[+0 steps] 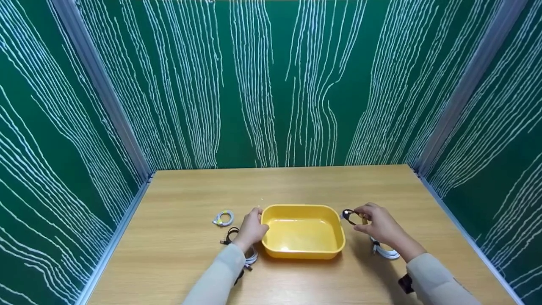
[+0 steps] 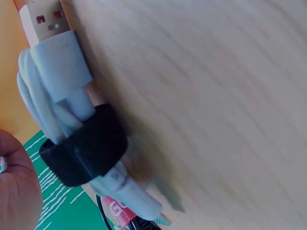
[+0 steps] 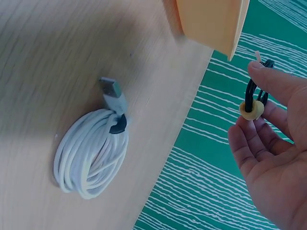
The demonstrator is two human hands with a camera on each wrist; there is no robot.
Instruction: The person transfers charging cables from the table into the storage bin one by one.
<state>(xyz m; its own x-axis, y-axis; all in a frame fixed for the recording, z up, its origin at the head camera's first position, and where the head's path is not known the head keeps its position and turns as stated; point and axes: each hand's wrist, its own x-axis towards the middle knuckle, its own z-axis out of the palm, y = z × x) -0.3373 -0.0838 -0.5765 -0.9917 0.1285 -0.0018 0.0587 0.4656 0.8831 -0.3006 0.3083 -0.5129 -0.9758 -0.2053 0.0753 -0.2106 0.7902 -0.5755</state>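
A yellow plastic tub (image 1: 302, 255) stands on the table, its bare bottom showing. My left hand (image 1: 253, 229) grips its left rim, thumb on the inner side. To the tub's right, my right hand (image 1: 383, 224) pinches a small coiled black cable (image 1: 349, 216) above the table. A yellow tie (image 3: 252, 110) binds that cable in the right wrist view. Below the right hand lies a coiled white USB cable (image 3: 91, 153) with a black strap. Near my left wrist is another white USB cable (image 2: 62, 67), bound by a black band (image 2: 86, 146).
Left of the tub lie a white cable with yellow ties (image 1: 224, 218) and a black cable (image 1: 230, 235), partly behind the left hand. Green walls with white wavy lines (image 1: 254, 84) close off the wooden table (image 1: 186, 190) at the back and sides.
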